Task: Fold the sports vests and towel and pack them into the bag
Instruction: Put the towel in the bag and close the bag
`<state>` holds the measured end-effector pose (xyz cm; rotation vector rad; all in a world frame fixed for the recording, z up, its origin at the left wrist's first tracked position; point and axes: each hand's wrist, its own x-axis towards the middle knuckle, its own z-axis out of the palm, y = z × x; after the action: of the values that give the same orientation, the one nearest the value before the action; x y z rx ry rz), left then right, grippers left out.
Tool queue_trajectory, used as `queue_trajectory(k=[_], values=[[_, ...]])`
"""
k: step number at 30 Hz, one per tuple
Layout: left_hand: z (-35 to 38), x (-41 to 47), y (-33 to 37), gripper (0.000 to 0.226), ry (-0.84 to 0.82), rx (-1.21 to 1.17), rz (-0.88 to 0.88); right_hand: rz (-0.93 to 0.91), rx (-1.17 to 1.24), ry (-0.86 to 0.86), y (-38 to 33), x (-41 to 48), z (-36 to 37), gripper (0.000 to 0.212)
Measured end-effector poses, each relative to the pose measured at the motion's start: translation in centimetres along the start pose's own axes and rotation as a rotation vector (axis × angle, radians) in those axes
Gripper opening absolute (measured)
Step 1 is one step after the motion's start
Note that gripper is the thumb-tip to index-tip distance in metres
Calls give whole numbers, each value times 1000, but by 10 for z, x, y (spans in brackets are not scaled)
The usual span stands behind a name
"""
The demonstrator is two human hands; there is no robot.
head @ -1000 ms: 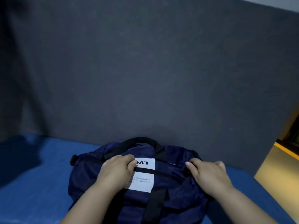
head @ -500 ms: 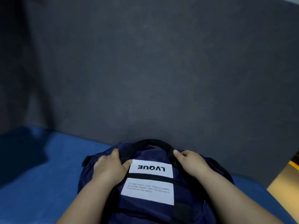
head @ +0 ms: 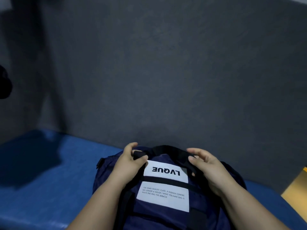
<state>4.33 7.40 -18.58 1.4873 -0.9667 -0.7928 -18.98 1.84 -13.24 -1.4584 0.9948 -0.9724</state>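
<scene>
A navy blue bag [head: 159,213] with a white LVQUE label and black straps lies on the blue surface [head: 49,188] at the bottom centre. My left hand [head: 128,163] pinches the left end of the black handle [head: 166,149] between thumb and fingers. My right hand [head: 207,165] curls round the handle's right end. No vests or towel are visible; the bag's inside is hidden.
A dark grey padded wall [head: 166,72] rises directly behind the bag. The blue surface stretches to the left, partly in shadow. At the right edge a yellowish floor or ledge [head: 297,185] shows beyond the surface.
Both hands moved from the bag's top panel up to the black handle and took hold of its two ends. The bag now sits closer and more centred in view.
</scene>
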Motion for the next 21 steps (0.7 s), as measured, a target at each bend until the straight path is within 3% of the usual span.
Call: queue_trajectory(k=[5,12,16,19,21], values=[[-2,-9,13,50,27,-182,28,-8,-37,-162,-8,-27,-9,34],[-18,-26,20,48,-69,181,-137,15,-335,-338,-3,-65,-25,27],[-23,-39,34,48,-137,273,-130,-18,-632,-426,-8,-81,-32,17],[-23,-46,43,51,-163,323,-125,-50,-777,-452,-13,-85,-34,50],[-21,-46,45,49,-144,416,-104,-34,-780,-411,-21,-87,-32,58]])
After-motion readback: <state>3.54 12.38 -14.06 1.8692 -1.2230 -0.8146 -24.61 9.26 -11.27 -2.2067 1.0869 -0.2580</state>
